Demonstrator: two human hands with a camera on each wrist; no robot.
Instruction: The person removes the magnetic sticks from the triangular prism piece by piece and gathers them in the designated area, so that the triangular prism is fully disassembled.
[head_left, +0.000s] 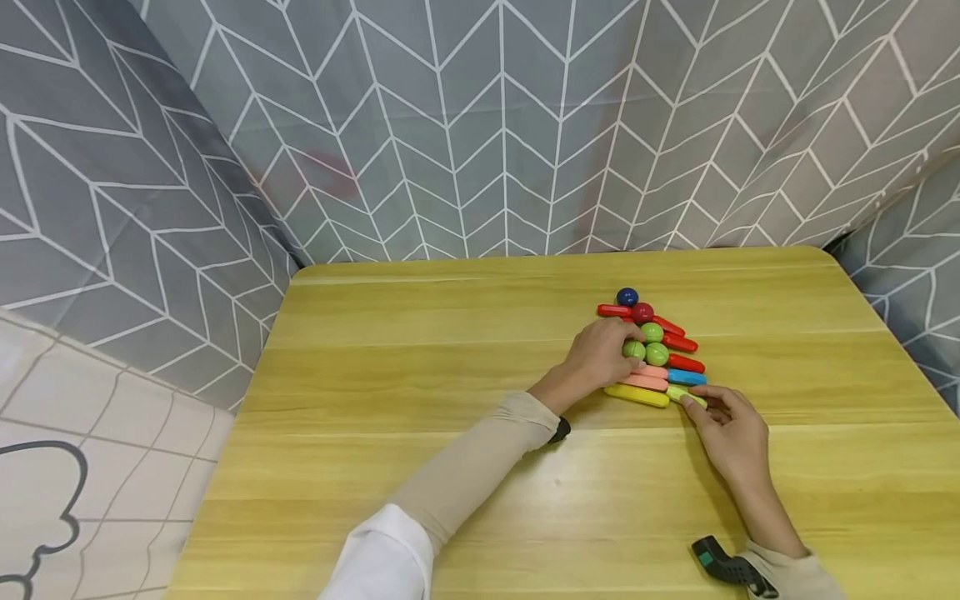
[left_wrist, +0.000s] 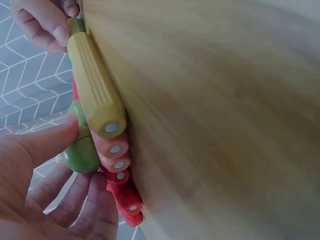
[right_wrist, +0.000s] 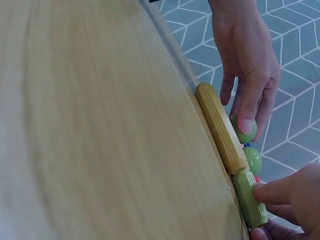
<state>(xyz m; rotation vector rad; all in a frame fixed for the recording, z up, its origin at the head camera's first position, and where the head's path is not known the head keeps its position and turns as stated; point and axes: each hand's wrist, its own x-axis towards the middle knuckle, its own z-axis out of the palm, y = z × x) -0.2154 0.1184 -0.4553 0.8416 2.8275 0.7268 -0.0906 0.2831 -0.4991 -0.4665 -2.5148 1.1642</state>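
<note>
My left hand (head_left: 597, 350) pinches a green ball (left_wrist: 82, 154) between thumb and fingers, at the left of a group of coloured rods and balls. With thumb and fingertips my right hand (head_left: 733, 429) pinches a short light green rod (right_wrist: 248, 197), whose end meets the longer yellow rod (head_left: 637, 395) at the near edge of the group. Behind the yellow rod lie two pink rods (head_left: 643, 382) and a blue rod (head_left: 686, 377). Two more green balls (head_left: 657, 354) sit right beside the left fingers.
Several red rods (head_left: 686, 363) continue the group toward the back, with a dark red ball (head_left: 642, 312) and a dark blue ball (head_left: 627, 297) at its far end. Everything lies on a wooden table (head_left: 420, 350), with a patterned grey curtain (head_left: 480, 150) behind.
</note>
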